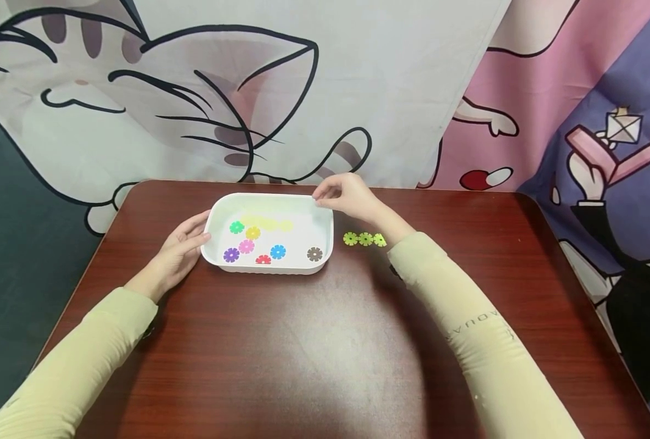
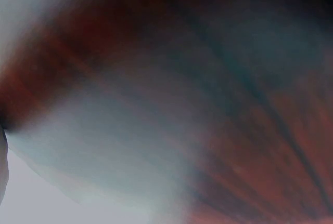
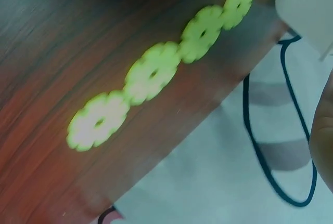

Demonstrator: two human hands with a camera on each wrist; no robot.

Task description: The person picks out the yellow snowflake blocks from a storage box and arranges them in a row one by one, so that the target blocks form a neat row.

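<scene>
In the head view, a white plastic tray (image 1: 297, 265) stands near the back of the table with several flower-shaped pieces in it. My left hand (image 1: 181, 247) grips its left end, thumb over the rim. My right hand (image 1: 347, 195) pinches the back right corner of the rim with curled fingers. Beneath the right wrist lies a row of joined yellow-green flower pieces (image 1: 365, 239), partly hidden by the forearm. The right wrist view shows this chain (image 3: 152, 73) from close up. The left wrist view is too blurred to make out the hand's grip.
Inside the tray lie a green piece (image 1: 236, 227), a blue piece (image 1: 278, 252), a brown piece (image 1: 314, 254) and other colours, with a washed-out yellow group (image 1: 264, 222) at the back. A cartoon-printed cloth (image 1: 402, 91) hangs behind the brown table (image 1: 281, 366).
</scene>
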